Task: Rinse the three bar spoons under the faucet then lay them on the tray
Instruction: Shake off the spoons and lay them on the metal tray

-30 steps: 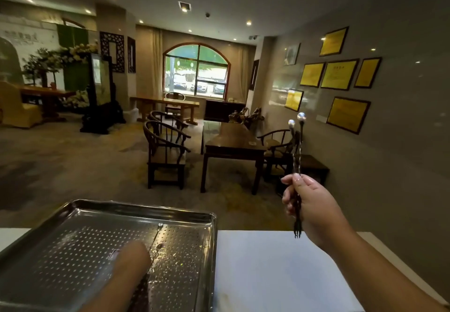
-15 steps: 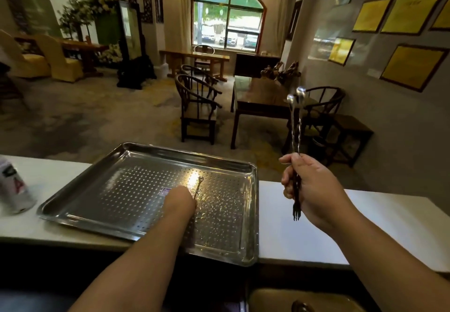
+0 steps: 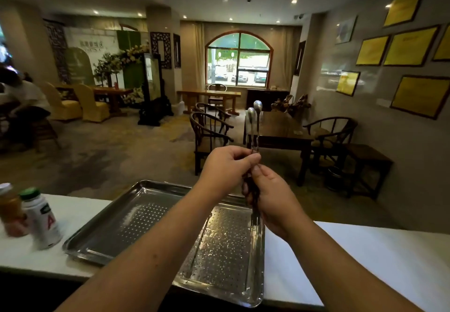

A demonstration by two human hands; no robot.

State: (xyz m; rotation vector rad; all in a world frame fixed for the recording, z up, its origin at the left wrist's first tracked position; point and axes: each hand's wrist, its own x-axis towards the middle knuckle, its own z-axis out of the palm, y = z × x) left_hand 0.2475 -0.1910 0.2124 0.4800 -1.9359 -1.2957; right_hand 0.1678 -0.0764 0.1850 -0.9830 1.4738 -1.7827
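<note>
Two bar spoons (image 3: pixel 255 126) stand upright with their bowls up and their forked ends down, held above the right part of the perforated steel tray (image 3: pixel 136 226). My right hand (image 3: pixel 274 198) is closed around their twisted shafts. My left hand (image 3: pixel 227 164) pinches one shaft between thumb and fingers just above the right hand. My left forearm crosses the tray and hides its middle. No third spoon shows on the visible parts of the tray.
The tray lies on a white counter (image 3: pixel 365 250). At the counter's left stand a white bottle with a green cap (image 3: pixel 42 219) and an orange bottle (image 3: pixel 11 211). Beyond the counter are dark wooden chairs and tables. A person sits at the far left.
My left hand has risen off the tray and taken hold of a spoon shaft. My right hand has carried the two spoons left, over the tray. The view has tilted up.
</note>
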